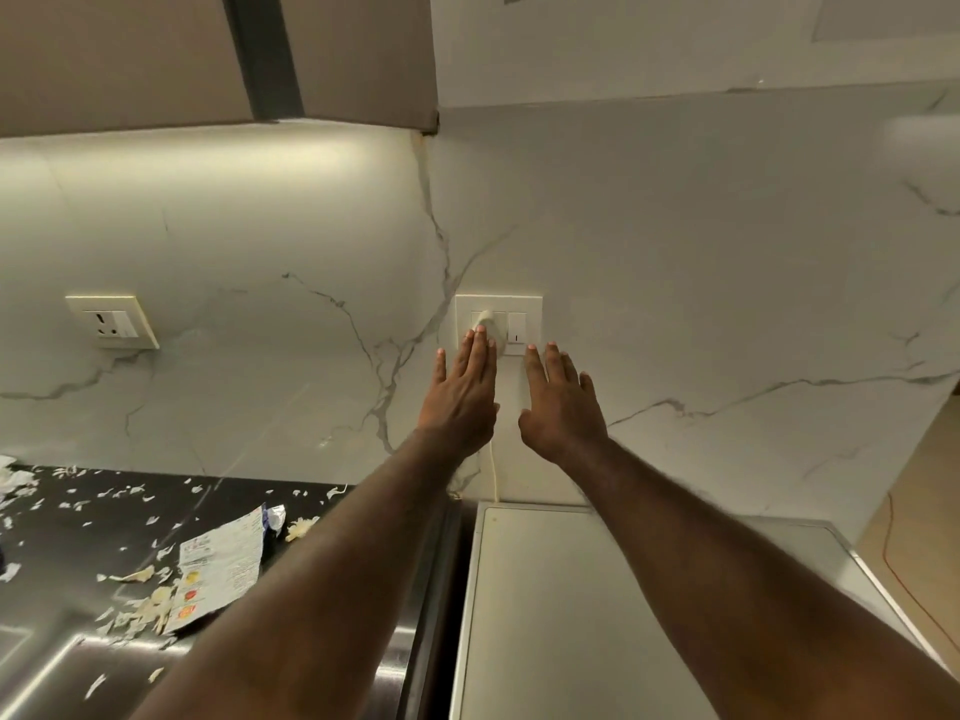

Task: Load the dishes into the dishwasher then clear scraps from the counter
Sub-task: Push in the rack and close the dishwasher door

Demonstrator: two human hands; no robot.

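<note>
Both my arms reach forward toward the marble wall. My left hand (460, 394) is flat with straight fingers, its fingertips at the white plug (487, 324) in the wall socket plate (524, 306). My right hand (561, 402) is also flat and holds nothing, its fingertips just below the plate's switch. Scraps (140, 613) of vegetable peel and a torn printed wrapper (223, 563) lie scattered on the dark counter (104, 527) at lower left. No dishes are in view.
A white appliance top (561, 615) sits below my right arm, with the plug's cord (494, 475) running down behind it. A second socket (111, 322) is on the wall at left. Cabinets (130, 54) hang above. Wooden floor shows at far right.
</note>
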